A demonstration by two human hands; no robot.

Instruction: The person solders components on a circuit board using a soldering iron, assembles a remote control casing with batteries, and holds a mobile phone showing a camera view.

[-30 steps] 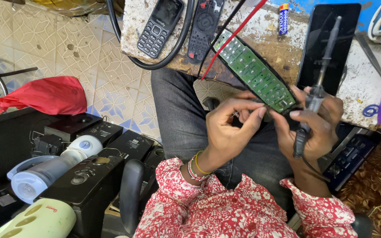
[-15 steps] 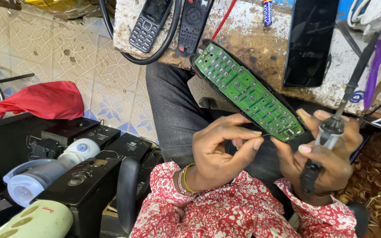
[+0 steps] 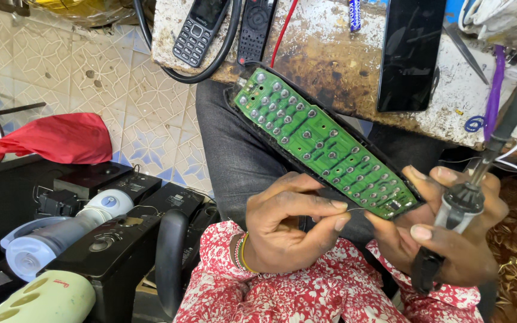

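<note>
A long green circuit board (image 3: pixel 324 146) sits in the black shell of an opened remote control, tilted from upper left to lower right above my lap. My right hand (image 3: pixel 444 230) grips its lower end and also holds a soldering iron (image 3: pixel 477 185) with a black handle, tip pointing up and right. My left hand (image 3: pixel 291 224) pinches a thin strand of wire (image 3: pixel 357 209) between thumb and forefinger, its end reaching the board's lower corner.
A stained workbench (image 3: pixel 336 57) ahead carries a keypad phone (image 3: pixel 198 30), a black remote (image 3: pixel 255 30), a dark smartphone (image 3: pixel 411 54) and cables. To my left stand black speaker boxes (image 3: pixel 115 251), a white-blue bottle (image 3: pixel 61 236) and a red cloth (image 3: pixel 52 137) on tiled floor.
The board and both hands have come closer and lower in view. The soldering iron has swung away from the board to the right. My left fingers now pinch a thin wire at the board's corner.
</note>
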